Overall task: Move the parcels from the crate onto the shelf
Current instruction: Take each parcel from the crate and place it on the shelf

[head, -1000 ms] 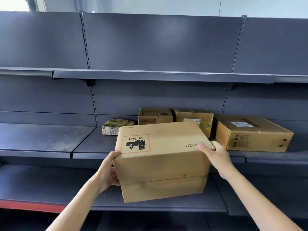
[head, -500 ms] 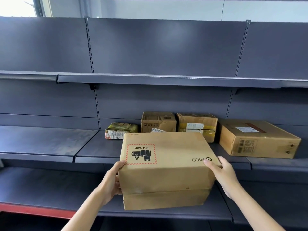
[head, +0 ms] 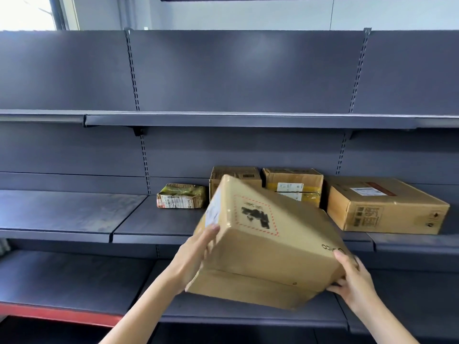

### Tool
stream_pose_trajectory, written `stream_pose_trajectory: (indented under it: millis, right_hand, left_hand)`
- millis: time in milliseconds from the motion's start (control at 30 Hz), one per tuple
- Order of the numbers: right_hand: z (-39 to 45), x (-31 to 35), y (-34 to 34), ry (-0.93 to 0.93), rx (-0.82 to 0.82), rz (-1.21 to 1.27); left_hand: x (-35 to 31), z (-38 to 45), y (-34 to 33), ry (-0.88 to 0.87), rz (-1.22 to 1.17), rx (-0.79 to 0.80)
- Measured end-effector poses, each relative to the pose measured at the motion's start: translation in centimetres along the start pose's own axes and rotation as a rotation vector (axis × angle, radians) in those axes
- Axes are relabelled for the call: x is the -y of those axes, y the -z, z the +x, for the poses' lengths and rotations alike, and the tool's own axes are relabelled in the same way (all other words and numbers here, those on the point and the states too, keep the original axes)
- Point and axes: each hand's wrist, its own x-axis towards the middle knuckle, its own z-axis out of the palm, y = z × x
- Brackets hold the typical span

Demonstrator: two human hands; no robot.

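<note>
Hands gripped the tilted box [head: 268,242] at lower centre frame, left hand [head: 192,256] and right hand [head: 352,279] curled round opposite ends, before the shelf [head: 154,219]; stiff, probably moderately heavy, best held underneath.

Likely stockroom or shop: dark metal gondola shelving [head: 248,119], taped cardboard parcels [head: 387,207].
</note>
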Motion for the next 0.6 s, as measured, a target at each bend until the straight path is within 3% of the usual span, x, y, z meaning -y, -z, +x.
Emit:
stream_pose_trajectory:
  millis: [100, 167, 200, 267, 367, 600]
  right_hand:
    - [0.5, -0.4, 1.8, -0.105, -0.032, 0.211]
    - [0.6, -1.0, 2.4, -0.145, -0.018, 0.3]
    - [0.6, -1.4, 2.5, -0.156, -0.01, 0.335]
    - [0.4, -2.1, 2.5, -0.16, -0.019, 0.404]
    - [0.7, -2.8, 2.3, -0.149, -0.057, 0.43]
    - [1.2, -3.5, 2.7, -0.174, -0.045, 0.423]
  left_hand:
    - [-1.8, 0.2, -0.7, -0.131, 0.059, 0.063]
    - [-1.8, 0.5, 0.2, -0.315, 0.091, -0.083]
    - [-1.4, 1.1, 0.9, -0.306, 0.102, -0.201]
    - [-0.1, 1.9, 1.6, -0.042, 0.081, -0.332]
    - [1.8, 2.4, 1.3, 0.116, -0.123, -0.176]
    - [3.6, 2.4, 1.8, 0.032, -0.505, -0.065]
